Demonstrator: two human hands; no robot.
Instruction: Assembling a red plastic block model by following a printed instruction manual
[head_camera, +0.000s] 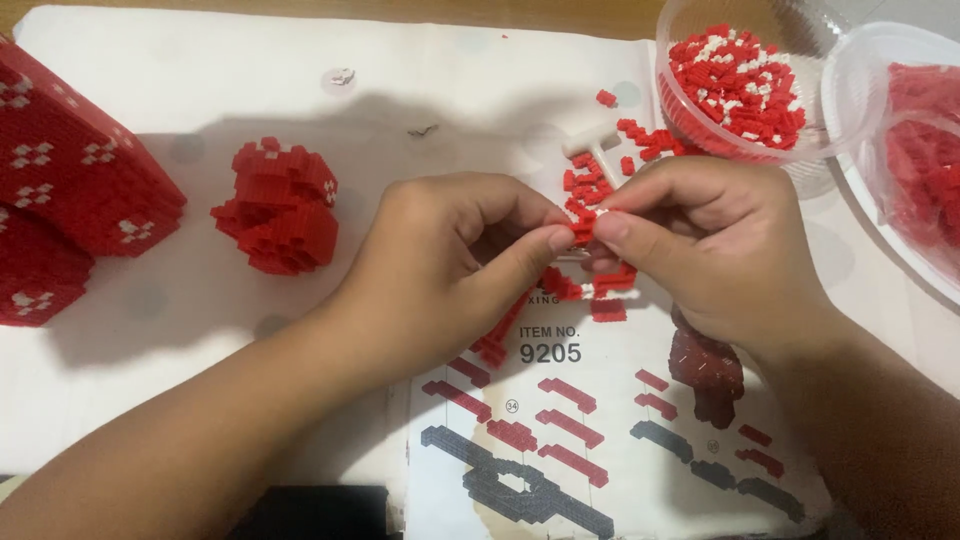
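Worktop (200, 60) under a white cloth; its wooden far edge shows along the top of view. Open room lies centre-left, between the small red brick build (278, 208) and the hands. Large red-and-white build (70, 180) crowds the left edge. 2 clear tubs sit top right: tub of red and white bricks (738, 82) and a second tub (905, 150), cut by the frame. Left hand (450, 262) and right hand (700, 245) come in from below, knuckles up, thumb and forefinger tips meeting at centre. Both pinch 1 tiny red brick piece (583, 232), held just above loose red bricks (590, 185) and the printed instruction sheet (600, 440).
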